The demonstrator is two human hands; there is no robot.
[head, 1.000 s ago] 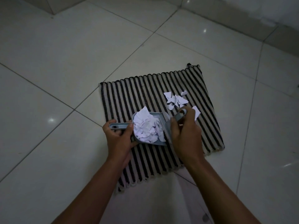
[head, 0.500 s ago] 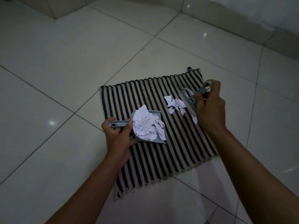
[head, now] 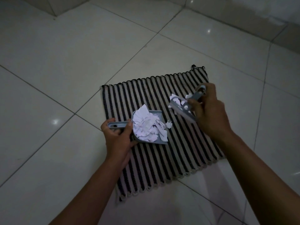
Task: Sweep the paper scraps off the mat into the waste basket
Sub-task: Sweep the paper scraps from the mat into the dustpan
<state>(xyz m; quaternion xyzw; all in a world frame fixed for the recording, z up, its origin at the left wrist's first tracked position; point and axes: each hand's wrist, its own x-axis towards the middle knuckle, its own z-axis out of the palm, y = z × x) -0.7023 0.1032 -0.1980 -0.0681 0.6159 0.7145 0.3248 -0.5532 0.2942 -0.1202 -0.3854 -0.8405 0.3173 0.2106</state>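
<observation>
A black-and-white striped mat [head: 162, 159] lies on the tiled floor. My left hand [head: 117, 138] grips the handle of a small grey dustpan [head: 158, 141] resting on the mat, heaped with white paper scraps [head: 147, 125]. My right hand [head: 208, 111] holds a grey hand brush [head: 181, 111] over the mat's right part, with its head against a small cluster of loose scraps [head: 176, 99]. One scrap [head: 168, 124] lies just off the dustpan's lip. No waste basket is in view.
Pale glossy floor tiles [head: 65, 70] surround the mat on all sides. A wall base [head: 243, 18] runs along the far right, and a raised tiled step [head: 48, 5] sits at the top left corner.
My right hand lifted the brush away from the dustpan, carried it right to the loose scraps, and now has it lowered against them. The dustpan and my left hand stayed put.
</observation>
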